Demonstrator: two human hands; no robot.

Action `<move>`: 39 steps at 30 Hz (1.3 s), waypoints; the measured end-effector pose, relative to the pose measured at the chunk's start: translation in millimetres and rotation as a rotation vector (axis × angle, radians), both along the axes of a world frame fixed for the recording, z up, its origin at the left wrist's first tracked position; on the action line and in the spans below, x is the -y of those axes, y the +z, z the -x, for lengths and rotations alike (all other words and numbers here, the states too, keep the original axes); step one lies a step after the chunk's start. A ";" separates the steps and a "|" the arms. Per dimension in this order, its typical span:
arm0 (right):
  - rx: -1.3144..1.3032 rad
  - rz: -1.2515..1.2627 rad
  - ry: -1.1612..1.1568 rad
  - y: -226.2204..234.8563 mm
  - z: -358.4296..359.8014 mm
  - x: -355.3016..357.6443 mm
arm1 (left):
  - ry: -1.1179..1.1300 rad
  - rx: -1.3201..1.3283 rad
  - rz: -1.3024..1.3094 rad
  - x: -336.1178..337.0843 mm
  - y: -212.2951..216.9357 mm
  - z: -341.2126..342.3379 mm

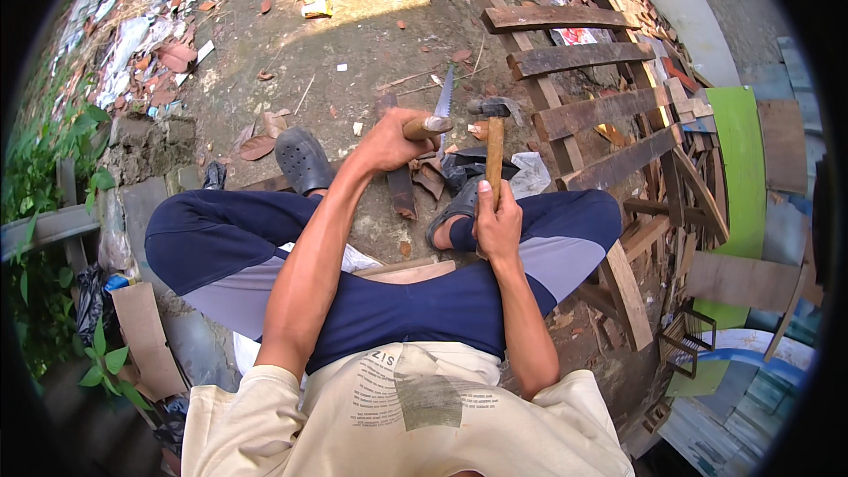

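Observation:
My left hand (393,140) is closed around a wooden handle, its blunt end pointing right. The toothed metal blade of a handsaw (445,95) rises from behind this handle; how the two join is hidden. To its right, my right hand (497,223) grips a claw hammer (495,150) upright by its wooden shaft, head uppermost. Below my left hand, a dark narrow wood strip (401,191) lies on the ground between my feet. Black plastic (468,168) and a clear plastic bag (530,175) lie beside my right foot.
A slatted wooden frame (583,115) leans at the right, with loose boards behind it. Near it stand a green panel (740,203) and a metal rack (689,340). Leaves and litter (146,53) cover the far left ground. Broken blocks (150,155) and plants border the left.

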State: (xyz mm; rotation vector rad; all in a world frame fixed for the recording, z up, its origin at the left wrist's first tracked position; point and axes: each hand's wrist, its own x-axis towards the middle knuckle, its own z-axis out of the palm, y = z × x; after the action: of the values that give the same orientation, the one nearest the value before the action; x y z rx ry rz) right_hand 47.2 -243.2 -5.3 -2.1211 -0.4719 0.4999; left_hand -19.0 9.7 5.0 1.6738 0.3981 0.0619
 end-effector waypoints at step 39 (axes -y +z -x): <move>0.265 -0.027 0.447 115.0 29.4 -5.3 | -0.034 -0.035 -0.030 4.6 -0.8 7.3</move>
State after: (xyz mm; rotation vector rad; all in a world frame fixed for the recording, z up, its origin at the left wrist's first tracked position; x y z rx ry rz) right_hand 17.8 -238.0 109.6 -2.0653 -1.1116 0.4559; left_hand -26.3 5.1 4.3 1.7122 0.3966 0.0135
